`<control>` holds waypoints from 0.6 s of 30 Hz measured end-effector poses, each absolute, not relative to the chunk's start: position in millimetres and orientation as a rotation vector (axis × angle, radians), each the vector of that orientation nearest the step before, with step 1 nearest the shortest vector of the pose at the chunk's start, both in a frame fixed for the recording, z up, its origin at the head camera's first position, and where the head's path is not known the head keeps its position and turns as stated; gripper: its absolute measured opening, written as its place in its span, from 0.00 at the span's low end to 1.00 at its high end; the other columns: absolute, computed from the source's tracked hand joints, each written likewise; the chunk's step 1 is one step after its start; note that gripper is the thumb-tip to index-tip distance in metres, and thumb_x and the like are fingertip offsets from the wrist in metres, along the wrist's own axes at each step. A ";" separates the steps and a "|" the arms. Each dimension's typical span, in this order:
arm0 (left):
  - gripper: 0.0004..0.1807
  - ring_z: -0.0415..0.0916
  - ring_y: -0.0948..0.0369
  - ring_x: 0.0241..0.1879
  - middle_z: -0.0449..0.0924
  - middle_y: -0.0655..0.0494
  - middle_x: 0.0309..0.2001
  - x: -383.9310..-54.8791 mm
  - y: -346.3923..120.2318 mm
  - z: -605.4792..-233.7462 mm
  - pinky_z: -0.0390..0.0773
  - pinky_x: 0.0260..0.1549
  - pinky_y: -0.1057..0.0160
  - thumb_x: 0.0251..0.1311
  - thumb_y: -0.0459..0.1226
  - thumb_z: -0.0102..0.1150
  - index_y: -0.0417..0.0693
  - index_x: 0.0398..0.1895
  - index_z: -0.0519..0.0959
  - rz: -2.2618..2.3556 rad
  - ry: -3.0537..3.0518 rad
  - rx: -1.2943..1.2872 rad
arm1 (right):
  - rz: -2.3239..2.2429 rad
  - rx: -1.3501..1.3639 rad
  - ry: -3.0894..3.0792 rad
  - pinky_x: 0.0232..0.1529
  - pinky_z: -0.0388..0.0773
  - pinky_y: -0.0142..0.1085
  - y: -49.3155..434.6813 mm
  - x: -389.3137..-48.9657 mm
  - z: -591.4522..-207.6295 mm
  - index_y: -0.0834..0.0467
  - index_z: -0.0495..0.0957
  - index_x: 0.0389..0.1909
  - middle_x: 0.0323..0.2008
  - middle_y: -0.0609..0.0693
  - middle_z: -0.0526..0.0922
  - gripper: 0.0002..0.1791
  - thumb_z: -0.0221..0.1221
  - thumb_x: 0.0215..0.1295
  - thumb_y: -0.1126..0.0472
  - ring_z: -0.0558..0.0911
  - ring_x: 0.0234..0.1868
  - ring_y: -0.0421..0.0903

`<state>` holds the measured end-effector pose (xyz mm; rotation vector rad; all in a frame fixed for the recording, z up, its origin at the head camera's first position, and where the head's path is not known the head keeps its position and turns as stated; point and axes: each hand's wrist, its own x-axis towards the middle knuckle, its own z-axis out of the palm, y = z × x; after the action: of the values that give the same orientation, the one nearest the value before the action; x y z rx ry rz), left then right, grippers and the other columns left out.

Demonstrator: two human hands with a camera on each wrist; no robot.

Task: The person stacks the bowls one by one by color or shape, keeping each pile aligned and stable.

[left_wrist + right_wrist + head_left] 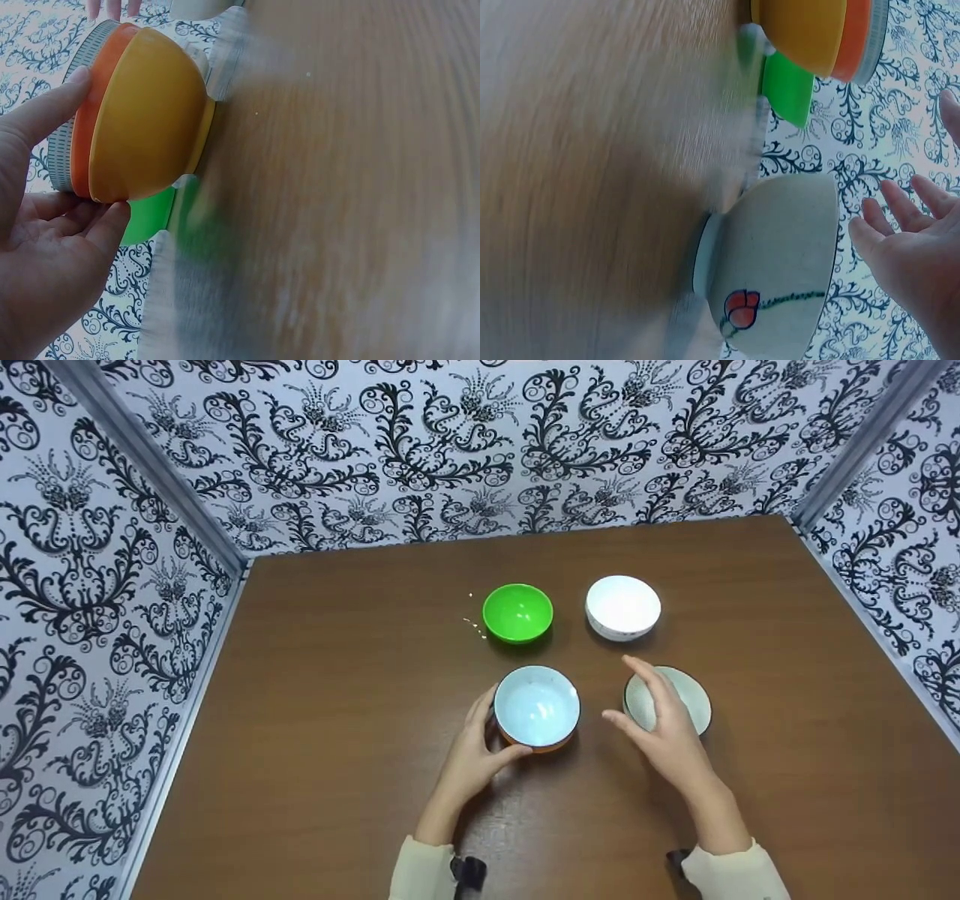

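Note:
A nested stack of bowls [537, 706] stands on the table, light blue inside at the top. From the side, a yellow bowl [146, 116] is outermost, with an orange bowl [109, 105] and a patterned light-blue bowl [61, 150] inside it. My left hand [480, 750] grips the stack, thumb on the near side and fingers round the left. My right hand [667, 735] hovers above a cream bowl [691, 701], fingers spread and holding nothing. In the right wrist view the cream bowl [780, 240] shows a red flower, and my right hand [922, 255] is apart from its rim.
Behind the stack sits a green bowl [517, 613], with small pale specks [475, 626] on the table to its left. A white bowl [623, 609] stands at the back right. Patterned walls [465, 442] enclose the brown table [337, 675] at the back and sides.

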<state>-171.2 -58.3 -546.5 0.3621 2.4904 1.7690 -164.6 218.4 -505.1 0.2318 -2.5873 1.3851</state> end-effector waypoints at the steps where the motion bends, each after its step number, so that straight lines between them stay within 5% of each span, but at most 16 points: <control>1: 0.56 0.60 0.50 0.75 0.58 0.47 0.76 -171.3 -58.3 -546.5 0.64 0.72 0.52 0.47 0.47 0.78 0.43 0.77 0.56 1.771 2.487 0.365 | 1.376 0.217 -2.589 0.73 0.58 0.31 219.8 -164.5 -505.1 0.55 0.62 0.74 0.73 0.53 0.65 0.43 0.70 0.60 0.55 0.63 0.74 0.48; 4: 0.56 0.60 0.49 0.75 0.58 0.46 0.76 -171.3 -58.2 -546.1 0.64 0.72 0.51 0.47 0.46 0.78 0.42 0.77 0.56 1.782 2.481 0.374 | 1.365 0.192 -2.584 0.73 0.59 0.49 223.8 -164.0 -504.1 0.56 0.62 0.73 0.73 0.55 0.65 0.42 0.70 0.60 0.55 0.62 0.74 0.52; 8: 0.55 0.60 0.49 0.74 0.58 0.45 0.75 -171.3 -58.6 -546.1 0.64 0.72 0.51 0.47 0.46 0.78 0.42 0.77 0.56 1.785 2.479 0.379 | 1.376 0.168 -2.572 0.73 0.58 0.58 228.9 -164.2 -504.6 0.58 0.63 0.73 0.73 0.57 0.64 0.42 0.70 0.60 0.56 0.62 0.75 0.56; 18: 0.55 0.62 0.48 0.74 0.60 0.45 0.75 -171.0 -58.6 -544.7 0.64 0.72 0.49 0.47 0.45 0.78 0.42 0.77 0.57 1.776 2.504 0.404 | 1.380 0.094 -2.512 0.68 0.59 0.62 240.4 -162.0 -507.0 0.59 0.65 0.71 0.71 0.59 0.66 0.40 0.70 0.59 0.59 0.61 0.73 0.58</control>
<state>-171.0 -58.6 -544.7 0.4040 2.5037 1.7763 -162.0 240.4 -507.0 0.0943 -2.5118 1.3800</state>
